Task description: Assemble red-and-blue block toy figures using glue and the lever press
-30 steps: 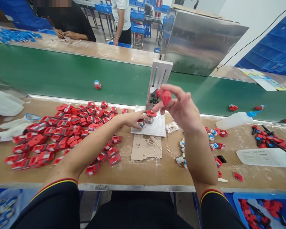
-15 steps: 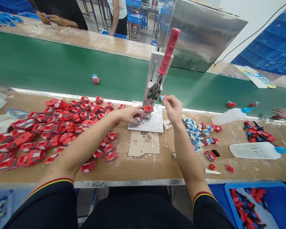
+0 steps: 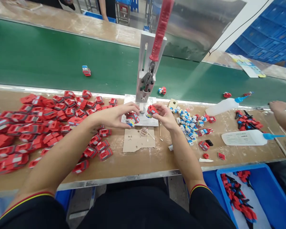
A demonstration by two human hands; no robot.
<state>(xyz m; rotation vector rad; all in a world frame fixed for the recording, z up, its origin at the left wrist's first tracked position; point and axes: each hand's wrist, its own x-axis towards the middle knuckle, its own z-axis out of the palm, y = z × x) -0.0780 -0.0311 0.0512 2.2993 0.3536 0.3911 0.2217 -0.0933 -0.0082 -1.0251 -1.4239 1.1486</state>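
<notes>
My left hand (image 3: pixel 116 115) is closed around a red and grey toy part (image 3: pixel 133 119) with a white, blue and yellow end, just left of the press foot. In my right hand (image 3: pixel 166 116), thumb and fingers pinch a smaller red toy part (image 3: pixel 151 110) with white and blue on it. Both parts are held over the metal base plate (image 3: pixel 153 122) of a hand press (image 3: pixel 145 81). The press's red lever handle (image 3: pixel 161 31) points upward. Fingers partly cover both parts.
Many red and grey parts (image 3: pixel 50 119) are heaped at left. White and blue pieces (image 3: pixel 187 125), two squeeze bottles (image 3: pixel 246 137) and a blue bin (image 3: pixel 264 190) lie to the right. Behind runs a green belt (image 3: pixel 50 54). Another person's hand (image 3: pixel 278 106) rests at far right.
My right hand has come down from beside the lever and now grips the red part that was under the press foot. My left hand has drawn its part slightly left. The view has shifted.
</notes>
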